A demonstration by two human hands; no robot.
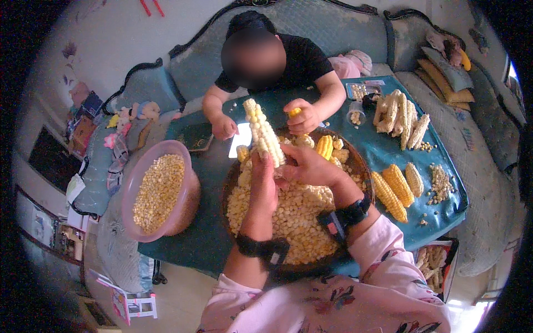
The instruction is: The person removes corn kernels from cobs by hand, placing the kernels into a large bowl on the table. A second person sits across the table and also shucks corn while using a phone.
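Observation:
A pale corn cob (261, 130), partly stripped of its kernels, stands tilted above a wide round basket (226, 191) of loose kernels (300, 225). My left hand (264, 176) is wrapped round its lower part. From the other side my right hand (306, 162) is closed against the cob's lower end, its fingertips partly hidden. Just beyond my right hand, a yellow corn cob (324, 147) lies on the kernels. Across the table a person in a black top grips a small yellow corn piece (294, 112) in one hand (302, 117); their other hand (224, 127) rests near a lit phone (241, 140).
A pink tub (187, 183) of kernels stands left of the basket on the green-covered table (205, 244). To the right lie several yellow cobs (390, 194), a kernel pile (440, 184) and stacked stripped cobs (395, 115). Farther back, a clear cup (356, 115) lies tipped.

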